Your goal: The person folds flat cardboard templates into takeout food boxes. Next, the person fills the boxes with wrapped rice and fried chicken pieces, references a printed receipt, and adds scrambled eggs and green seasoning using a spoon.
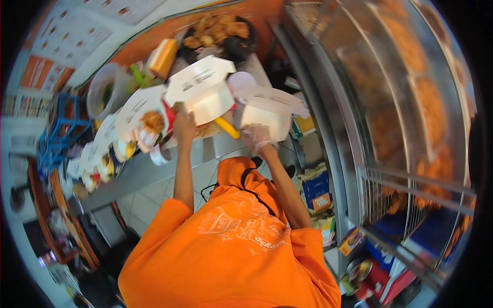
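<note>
A white takeaway box [210,102] stands with its lid up at the middle of the counter. My left hand [184,124] is bare, with its fingers curled at the left side of this box. To the right is a second open takeaway box [275,120], at the counter's edge. My right hand [256,137], in a clear plastic glove, grips its near left edge. A yellow handle [227,128] lies between the two boxes. Left of my left hand, a filled box [141,110] holds a piece of fried food [152,122] and a wrapped bundle.
More filled boxes [105,167] line the counter to the left. Behind are a clear tub [105,95], an orange-and-white carton [163,57] and a dark pan of fried chicken [218,33]. A glass display cabinet [339,128] with fried food stands at right. A blue crate [64,126] sits far left.
</note>
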